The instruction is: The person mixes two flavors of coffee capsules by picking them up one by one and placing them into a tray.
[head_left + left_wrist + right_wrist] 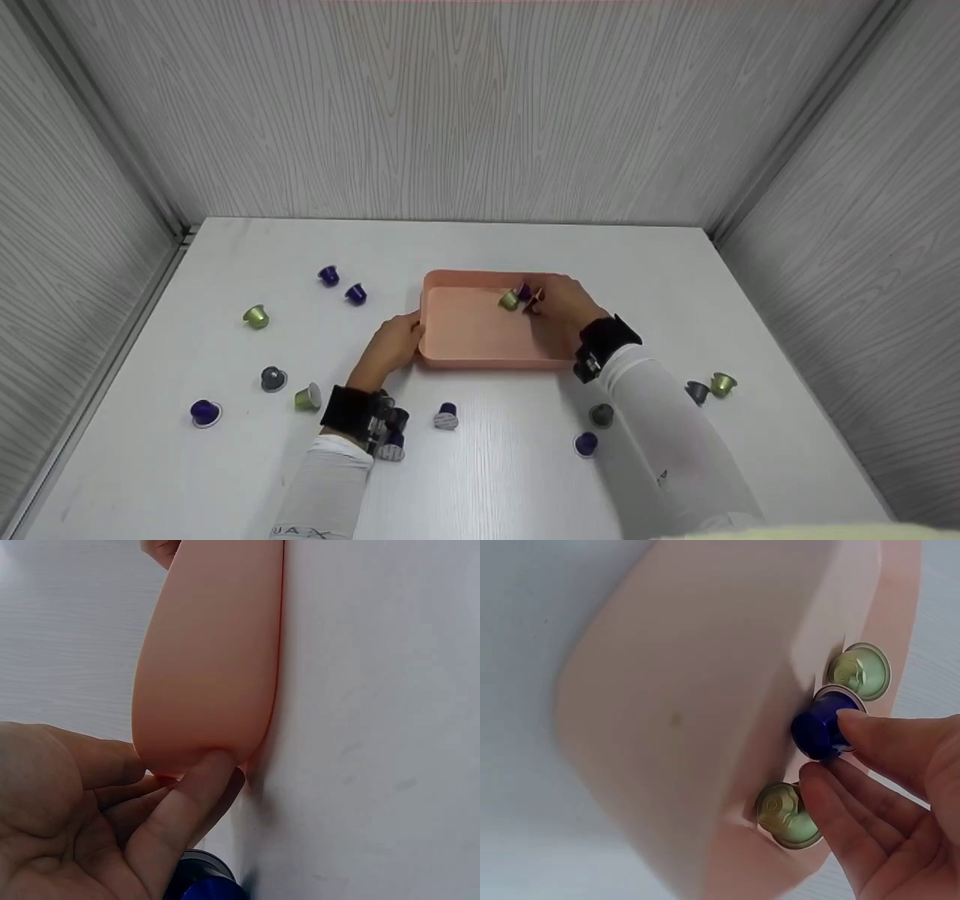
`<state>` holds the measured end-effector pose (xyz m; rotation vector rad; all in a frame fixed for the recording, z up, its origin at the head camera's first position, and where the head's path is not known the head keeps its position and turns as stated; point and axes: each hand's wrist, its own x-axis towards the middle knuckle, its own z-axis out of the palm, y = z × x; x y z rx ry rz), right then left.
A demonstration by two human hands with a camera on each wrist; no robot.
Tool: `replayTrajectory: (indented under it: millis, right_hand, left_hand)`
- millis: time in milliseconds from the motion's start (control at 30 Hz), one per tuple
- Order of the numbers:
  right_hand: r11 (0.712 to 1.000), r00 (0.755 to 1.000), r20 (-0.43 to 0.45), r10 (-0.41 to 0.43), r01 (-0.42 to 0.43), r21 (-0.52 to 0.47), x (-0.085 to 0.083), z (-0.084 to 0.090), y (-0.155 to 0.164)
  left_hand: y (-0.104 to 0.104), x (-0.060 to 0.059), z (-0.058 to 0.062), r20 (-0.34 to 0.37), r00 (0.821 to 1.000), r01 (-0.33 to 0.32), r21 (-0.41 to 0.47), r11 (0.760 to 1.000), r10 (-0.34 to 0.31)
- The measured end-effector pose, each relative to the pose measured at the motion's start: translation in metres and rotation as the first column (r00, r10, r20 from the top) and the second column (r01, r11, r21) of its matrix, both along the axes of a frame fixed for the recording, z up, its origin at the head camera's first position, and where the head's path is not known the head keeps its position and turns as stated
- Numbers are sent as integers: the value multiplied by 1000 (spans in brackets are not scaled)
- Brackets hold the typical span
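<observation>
1. Lowest in the head view, two white sleeves come up from the bottom edge over the white worktop (pixel 480 495); each wrist carries a black camera band.
2. Loose capsules lie near the sleeves: a blue capsule (pixel 446 416) at lower centre, another blue one (pixel 586 444) and a grey capsule (pixel 601 414) beside the right sleeve. The left band partly hides one more capsule below it; its colour is hard to tell.
3. The left hand (pixel 391 346) rests at the left end of the pink tray (pixel 480 337), just left of frame centre. In the left wrist view its fingers (pixel 191 799) are loosely bent and press the tray's rounded corner (pixel 202 675); the hand is relaxed and grips nothing.
4. The right hand (pixel 566 301) reaches into the tray's upper right part. In the right wrist view its fingertips (pixel 870 735) pinch a dark blue capsule (pixel 821 727) against the tray's inner wall (pixel 705 712).
5. Two green capsules lie in the tray beside it, one above (pixel 860 671) and one below (pixel 784 814). In the head view the hand covers most of this cluster, and only one green capsule (pixel 508 301) shows plainly.
6. Farther left on the worktop lie a green capsule (pixel 256 316) and two blue ones (pixel 328 275); grey panel walls close in the back.
</observation>
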<state>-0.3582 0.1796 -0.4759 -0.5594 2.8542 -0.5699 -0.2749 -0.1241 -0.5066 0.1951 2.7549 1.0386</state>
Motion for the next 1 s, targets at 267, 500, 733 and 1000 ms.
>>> replayTrajectory:
  millis: [267, 500, 733, 1000]
  right_hand:
    - [998, 998, -47, -52, 53, 18, 5, 4, 10]
    - [1000, 997, -77, 12, -14, -26, 16, 10, 18]
    - [992, 982, -147, 119, -125, -32, 29, 10, 23]
    - [986, 959, -233, 162, -151, 66, 45, 13, 26]
  left_hand:
    - [1, 0, 1, 27, 1000, -15, 2, 1000, 15]
    - [0, 1, 1, 12, 1000, -12, 9, 1000, 12]
    - [-2, 2, 1, -9, 1000, -5, 8, 1000, 5]
    - [-2, 2, 0, 15, 1000, -14, 4, 1000, 14]
